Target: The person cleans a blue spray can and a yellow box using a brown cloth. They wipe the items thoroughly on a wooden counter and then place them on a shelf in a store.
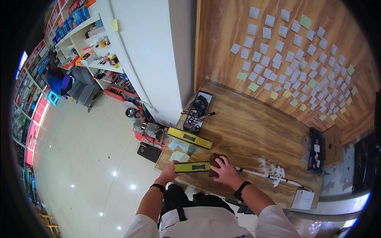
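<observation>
Fingers of the left hand point(168, 173) close around one end of a yellow box point(189, 167) at the near edge of a wood-patterned table point(246, 127), while those of the right hand point(226, 171) hold a brown cloth-like piece point(214, 160) against the other end. Work on the box appears under way and unfinished, with both hands engaged on it and a second yellow box point(180, 134) lying just beyond, touched by neither hand. Whether that second box is already done or waiting its turn cannot be told.
</observation>
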